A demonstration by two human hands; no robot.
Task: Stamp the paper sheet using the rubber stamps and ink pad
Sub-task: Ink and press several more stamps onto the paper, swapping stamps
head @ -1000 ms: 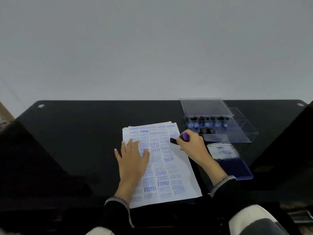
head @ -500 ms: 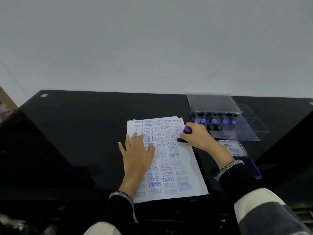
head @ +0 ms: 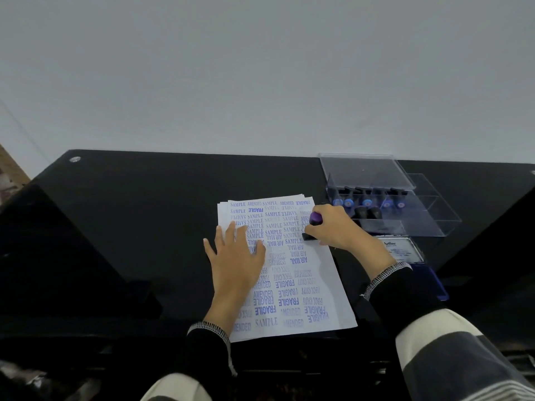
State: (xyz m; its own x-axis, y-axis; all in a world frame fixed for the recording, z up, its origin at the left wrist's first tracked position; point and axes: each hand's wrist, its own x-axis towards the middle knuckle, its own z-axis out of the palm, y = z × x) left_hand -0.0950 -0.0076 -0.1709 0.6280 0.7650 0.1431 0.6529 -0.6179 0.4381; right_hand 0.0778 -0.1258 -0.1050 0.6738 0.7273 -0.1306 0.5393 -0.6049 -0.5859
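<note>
A white paper sheet (head: 315, 285), covered with blue stamped words, lies on top of a small stack on the black table. My left hand (head: 236, 256) rests flat on the sheet's left side, fingers spread. My right hand (head: 333, 227) grips a rubber stamp (head: 314, 224) with a purple top and black base, its base down on the sheet near the right edge. The ink pad (head: 405, 250) lies open to the right, partly hidden behind my right wrist.
A clear plastic case (head: 385, 204) with its lid raised stands at the back right and holds several more stamps with blue ends. The black glass table (head: 144, 227) stretches left; a pale wall rises behind it.
My right hand brought the stamp from just above the sheet down onto its right edge. My left hand stayed flat on the paper. The camera view shifted slightly.
</note>
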